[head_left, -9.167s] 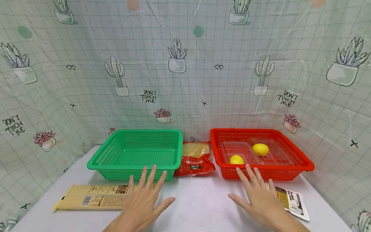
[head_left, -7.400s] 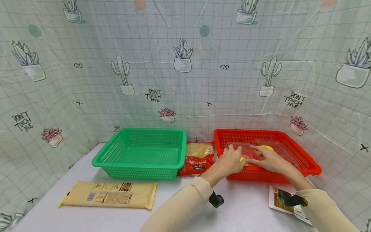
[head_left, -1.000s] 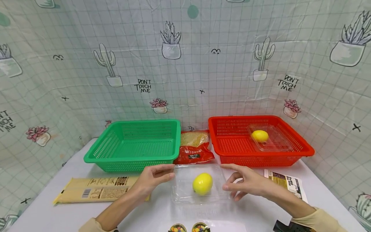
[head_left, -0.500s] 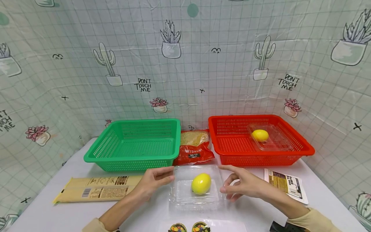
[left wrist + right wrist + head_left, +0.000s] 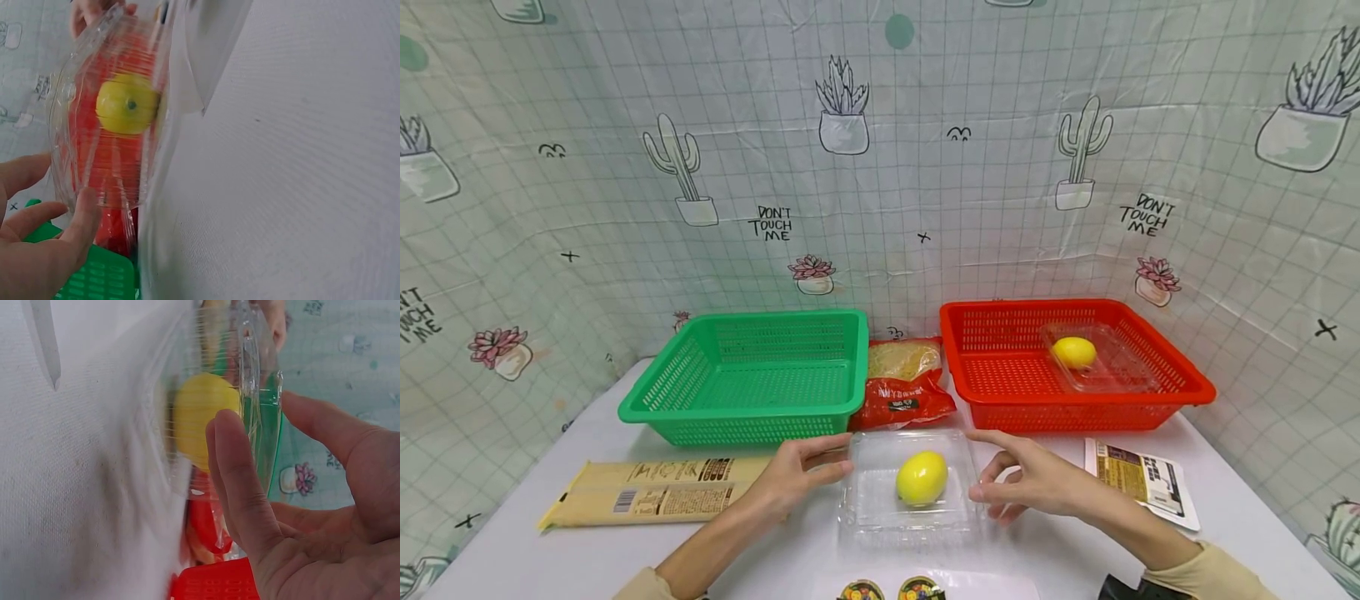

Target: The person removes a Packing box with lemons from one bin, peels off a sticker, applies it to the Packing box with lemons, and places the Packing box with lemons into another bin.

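Observation:
A clear plastic clamshell box [image 5: 868,483] with a lemon [image 5: 922,477] inside sits on the white table in front of me, its lid over the fruit. At its left side my left hand [image 5: 793,471] pinches the edge, forefinger along the lid and thumb lower down. My right hand [image 5: 1030,477] does the same at the right side, with the thumb [image 5: 234,462] against the wall in the right wrist view. Through the ribbed wall in the left wrist view, the lemon [image 5: 125,103] shows its stem end.
Behind stand a green basket [image 5: 741,427] and a red basket [image 5: 1075,417]; the red one holds another clear box [image 5: 1120,367] with a lemon. Between them lies a red bag [image 5: 902,404]. A long cream packet [image 5: 655,492], white pouch [image 5: 1157,483] and round stickers [image 5: 921,589] lie nearer.
The box with the lemon has come from the red basket onto the table. Over the last second it has shifted slightly left, and its lid seems to sit lower.

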Available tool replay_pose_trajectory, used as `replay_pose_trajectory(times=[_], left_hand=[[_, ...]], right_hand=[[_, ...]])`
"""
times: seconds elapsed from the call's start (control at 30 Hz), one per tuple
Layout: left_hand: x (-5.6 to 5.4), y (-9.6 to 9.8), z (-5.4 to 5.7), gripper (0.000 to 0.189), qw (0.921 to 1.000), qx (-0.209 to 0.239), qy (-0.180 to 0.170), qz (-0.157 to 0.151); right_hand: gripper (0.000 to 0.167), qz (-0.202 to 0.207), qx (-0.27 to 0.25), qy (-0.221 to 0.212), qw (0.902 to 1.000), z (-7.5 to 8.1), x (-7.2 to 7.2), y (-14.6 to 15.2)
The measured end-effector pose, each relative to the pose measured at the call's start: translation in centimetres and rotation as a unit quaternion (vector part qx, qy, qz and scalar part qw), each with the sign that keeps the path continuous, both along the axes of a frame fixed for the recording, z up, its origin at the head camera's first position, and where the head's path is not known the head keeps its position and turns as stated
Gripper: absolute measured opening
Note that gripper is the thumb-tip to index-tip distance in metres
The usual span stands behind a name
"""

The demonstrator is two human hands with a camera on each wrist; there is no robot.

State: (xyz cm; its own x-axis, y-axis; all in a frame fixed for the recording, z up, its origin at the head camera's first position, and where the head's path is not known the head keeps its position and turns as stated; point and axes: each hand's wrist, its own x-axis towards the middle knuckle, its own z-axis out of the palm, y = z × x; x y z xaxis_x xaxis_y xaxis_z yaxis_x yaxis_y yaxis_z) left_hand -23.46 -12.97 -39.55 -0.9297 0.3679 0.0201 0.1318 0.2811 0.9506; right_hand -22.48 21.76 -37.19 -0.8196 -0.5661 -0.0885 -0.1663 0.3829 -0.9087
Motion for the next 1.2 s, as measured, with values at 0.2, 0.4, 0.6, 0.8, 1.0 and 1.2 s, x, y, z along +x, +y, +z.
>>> replay_pose_trajectory(times=[0.2, 0.4, 0.6, 0.8, 1.0, 1.2], left_hand=[[0.3, -0.1, 0.2, 0.06, 1.0, -0.007, -0.002, 0.0], [0.9, -0.6, 0.7, 0.06, 0.9997, -0.022, 0.009, -0.007], [2.0, -1.4, 1.1, 0.059, 0.9982, -0.048, 0.026, -0.025], [3.9, -2.0, 0.7, 0.054, 0.9973, -0.029, 0.042, -0.053], [6.0, -2.3, 0.3, 0.037, 0.9956, -0.019, 0.056, -0.072], [7.2, -2.3, 0.3, 0.023, 0.9879, -0.04, 0.022, -0.148]], right_hand=[[0.083, 0.001, 0.017, 0.021, 0.9996, 0.2, 0.3, 0.1], [0.073, -0.004, 0.037, 0.054, 0.9978, 0.9, 1.0, 0.6], [0.056, -0.024, 0.052, 0.076, 0.9955, 1.6, 2.1, 0.7], [0.029, 0.02, 0.037, 0.099, 0.9942, 1.5, 3.6, 0.4], [0.019, 0.077, 0.064, 0.111, 0.9888, 0.4, 5.0, -0.8], [0.015, 0.076, 0.119, 0.038, 0.9893, -0.3, 6.2, -2.3]])
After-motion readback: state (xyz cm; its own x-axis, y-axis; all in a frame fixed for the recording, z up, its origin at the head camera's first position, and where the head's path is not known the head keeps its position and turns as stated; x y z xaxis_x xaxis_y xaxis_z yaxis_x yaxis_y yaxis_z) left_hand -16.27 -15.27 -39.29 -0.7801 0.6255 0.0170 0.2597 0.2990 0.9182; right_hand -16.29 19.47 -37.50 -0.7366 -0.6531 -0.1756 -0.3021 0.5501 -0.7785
